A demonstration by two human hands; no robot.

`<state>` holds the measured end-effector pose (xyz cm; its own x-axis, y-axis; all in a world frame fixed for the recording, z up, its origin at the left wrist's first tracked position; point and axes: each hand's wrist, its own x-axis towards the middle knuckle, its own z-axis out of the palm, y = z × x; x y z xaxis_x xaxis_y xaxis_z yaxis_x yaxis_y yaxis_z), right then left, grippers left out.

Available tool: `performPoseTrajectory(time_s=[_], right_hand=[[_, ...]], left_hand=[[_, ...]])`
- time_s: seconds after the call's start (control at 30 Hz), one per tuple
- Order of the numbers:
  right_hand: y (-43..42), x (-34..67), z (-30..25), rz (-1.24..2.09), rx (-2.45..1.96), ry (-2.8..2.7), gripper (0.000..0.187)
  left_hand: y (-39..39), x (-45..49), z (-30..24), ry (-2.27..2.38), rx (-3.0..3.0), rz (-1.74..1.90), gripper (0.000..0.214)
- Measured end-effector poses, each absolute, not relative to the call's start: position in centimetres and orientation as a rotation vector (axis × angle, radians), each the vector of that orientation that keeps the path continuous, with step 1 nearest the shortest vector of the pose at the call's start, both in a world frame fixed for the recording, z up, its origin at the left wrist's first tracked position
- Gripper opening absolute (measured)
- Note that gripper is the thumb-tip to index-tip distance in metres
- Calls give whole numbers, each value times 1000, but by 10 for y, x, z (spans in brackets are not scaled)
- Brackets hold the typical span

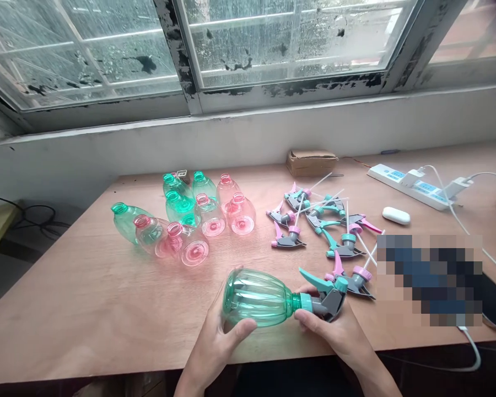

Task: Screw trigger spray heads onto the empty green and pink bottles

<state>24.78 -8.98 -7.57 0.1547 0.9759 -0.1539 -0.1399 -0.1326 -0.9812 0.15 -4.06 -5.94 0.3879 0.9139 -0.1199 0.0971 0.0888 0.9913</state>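
Note:
A green see-through spray bottle (258,298) lies sideways in my two hands, just above the table's front edge. My left hand (223,325) is wrapped round its base, thumb along the near side. At the neck, my right hand (326,325) grips the turquoise collar and the grey-and-turquoise trigger sprayer head (333,298), which sits on the bottle's mouth. Behind the right hand lies a loose trigger sprayer (357,280) with a pink collar and lever. Several more trigger sprayers (289,238) with white tubes lie in a heap beyond it.
Several uncapped green bottles (128,223) and pink bottles (242,215) stand or lean at the back left. A cardboard box (312,162) is against the wall. To the right are a power strip (409,186) with cables, a white case (395,215) and a pixelated dark object (434,281).

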Motion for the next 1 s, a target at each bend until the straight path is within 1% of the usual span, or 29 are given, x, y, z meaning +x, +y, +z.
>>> performPoseTrajectory(time_s=[0.07,0.1,0.33,0.37,0.47,0.57,0.67,0.77,0.8,0.9,1.0], right_hand=[[-90,247,-76,1242,-1304,-933,33],[-90,246,-76,1241,-1303,-927,34],[-90,244,-80,1216,-1290,-877,39],[-90,243,-81,1217,-1287,-879,39],[-90,243,-83,1207,-1277,-859,39],[-89,245,-87,1152,-1279,-830,40],[-90,245,-90,1113,-1289,-811,41],[-91,241,-91,1092,-1329,-845,42],[-92,239,-91,1081,-1344,-850,43],[-92,236,-90,1020,-1395,-826,44],[-90,235,-86,998,-1405,-812,46]], left_hand=[[-40,1,-60,1027,1344,793,98],[-40,1,-60,1035,1345,790,99],[-45,0,-66,988,1259,788,125],[-45,0,-67,974,1242,807,124],[-44,-1,-70,958,1225,840,107],[-44,1,-70,986,1271,857,102],[-46,3,-68,1024,1304,866,106],[-46,2,-67,1014,1270,860,125],[-45,2,-67,1002,1243,863,127],[-42,0,-67,992,1200,867,117],[-43,0,-73,1001,1225,873,114]])
